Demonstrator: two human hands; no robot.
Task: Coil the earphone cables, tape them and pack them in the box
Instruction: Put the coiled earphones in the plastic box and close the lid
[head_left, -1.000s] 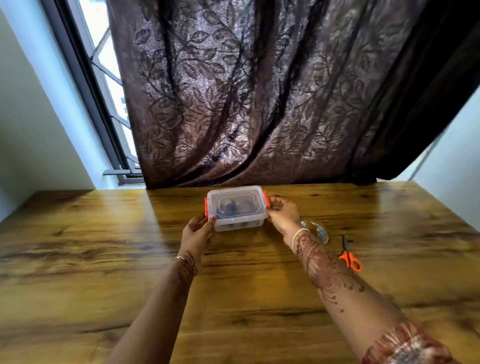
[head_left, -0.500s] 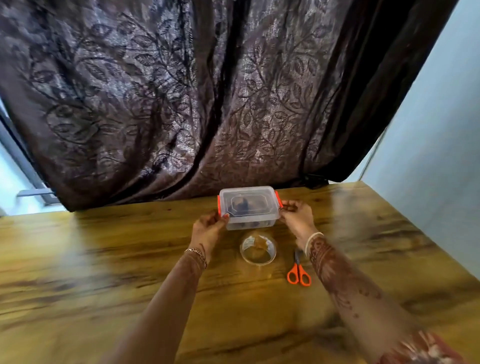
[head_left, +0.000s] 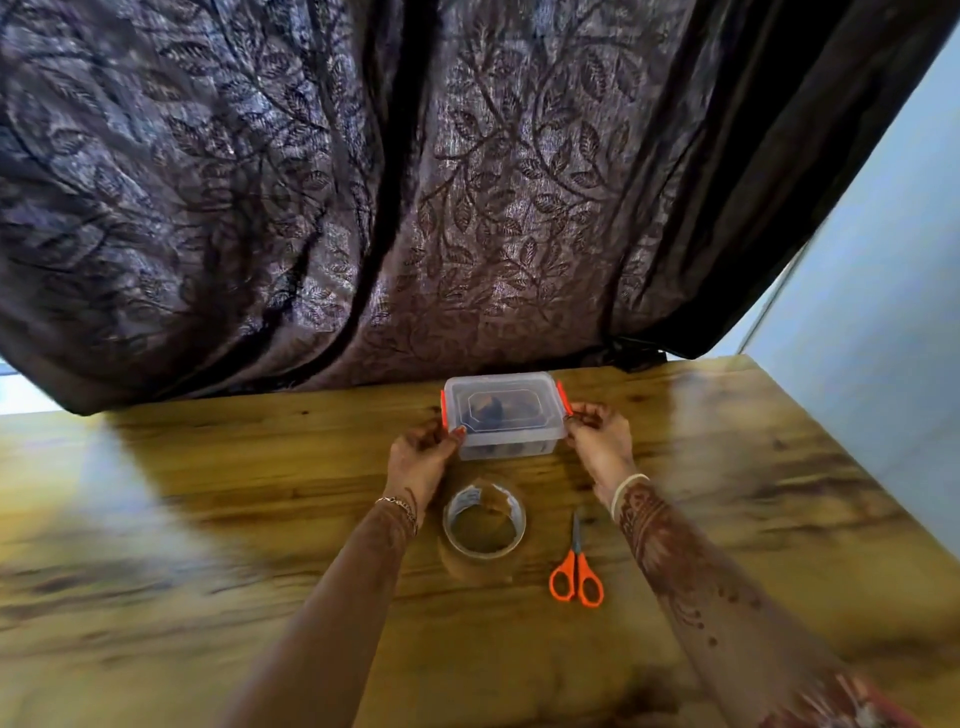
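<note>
A clear plastic box (head_left: 506, 415) with a lid on and orange side clips stands near the far edge of the wooden table (head_left: 208, 545). Dark shapes, likely coiled earphones, show dimly through the lid. My left hand (head_left: 421, 457) grips the box's left end at the orange clip, thumb on the lid corner. My right hand (head_left: 597, 441) holds the right end, fingers curled at the other clip. A roll of clear tape (head_left: 484, 525) lies between my forearms, just in front of the box.
Orange-handled scissors (head_left: 575, 566) lie shut beside the tape, by my right forearm. A dark leaf-patterned curtain (head_left: 415, 208) hangs right behind the box. A pale wall (head_left: 883, 312) borders the table's right edge.
The view has swung right and tilted down, bringing the tape roll and scissors into plain sight. Both hands stay at the box's ends; the box has barely moved.
</note>
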